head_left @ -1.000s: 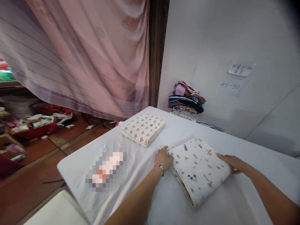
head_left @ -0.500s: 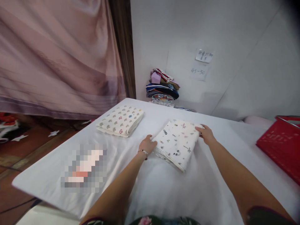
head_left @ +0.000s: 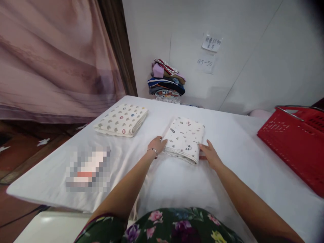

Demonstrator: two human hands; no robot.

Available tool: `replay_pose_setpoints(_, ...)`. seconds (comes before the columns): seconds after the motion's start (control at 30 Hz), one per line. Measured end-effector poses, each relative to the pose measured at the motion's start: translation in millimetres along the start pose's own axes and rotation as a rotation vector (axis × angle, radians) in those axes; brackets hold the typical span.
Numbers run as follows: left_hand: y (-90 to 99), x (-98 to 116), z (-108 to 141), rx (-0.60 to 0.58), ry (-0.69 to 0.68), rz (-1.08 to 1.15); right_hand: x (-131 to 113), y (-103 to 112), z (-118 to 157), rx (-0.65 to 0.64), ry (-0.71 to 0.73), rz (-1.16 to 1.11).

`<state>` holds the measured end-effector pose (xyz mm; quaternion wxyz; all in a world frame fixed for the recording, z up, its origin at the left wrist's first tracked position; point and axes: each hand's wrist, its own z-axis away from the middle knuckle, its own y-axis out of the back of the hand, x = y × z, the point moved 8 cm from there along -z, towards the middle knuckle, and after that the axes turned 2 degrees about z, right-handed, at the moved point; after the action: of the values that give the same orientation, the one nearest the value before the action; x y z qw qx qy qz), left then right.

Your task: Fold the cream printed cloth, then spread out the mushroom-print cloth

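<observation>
A white folded cloth (head_left: 184, 140) with small dark and pink prints lies on the white-covered table (head_left: 227, 162) in front of me. My left hand (head_left: 157, 145), wearing a bracelet, is closed on its left edge near the front corner. At the right edge, my right hand (head_left: 209, 154) touches the cloth with its fingers spread apart. Farther left lies a second folded cloth (head_left: 121, 120), cream with grey, red and blue motifs; neither hand is near it.
A red basket (head_left: 288, 141) with a metal handle stands on the right. Against the wall rises a stack of folded fabrics (head_left: 167, 82). A blurred-out item (head_left: 88, 168) lies at the left. Pink curtain (head_left: 55, 60) hangs behind, and paper notes (head_left: 205, 63) are on the wall.
The printed cloth has turned slightly and lies squarer to me. My right hand has moved from its far right corner down to its right edge, fingers spreading. The view has shifted.
</observation>
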<state>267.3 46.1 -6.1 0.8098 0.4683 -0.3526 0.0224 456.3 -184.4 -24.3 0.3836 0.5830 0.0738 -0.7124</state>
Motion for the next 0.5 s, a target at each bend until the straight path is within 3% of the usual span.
replay_pose_setpoints(0.13, -2.1, 2.2, -0.5, -0.018, 0.024, -0.001, 13.6, -12.6, 44.6, 0.011, 0.063, 0.036)
replay_pose_setpoints(0.27, -1.4, 3.6, -2.0, -0.011, 0.044, 0.012, 2.0, -23.5, 70.5, 0.113, 0.379, 0.432)
replay_pose_setpoints(0.37, -2.2, 4.6, -3.3, -0.014, 0.056, 0.001, -6.8, -33.1, 74.7, 0.204, 0.481, 0.643)
replay_pose_setpoints(0.5, -2.9, 6.9, -7.1, -0.003, 0.039, -0.01, -18.0, -37.1, 68.9, 0.317, 0.518, 0.713)
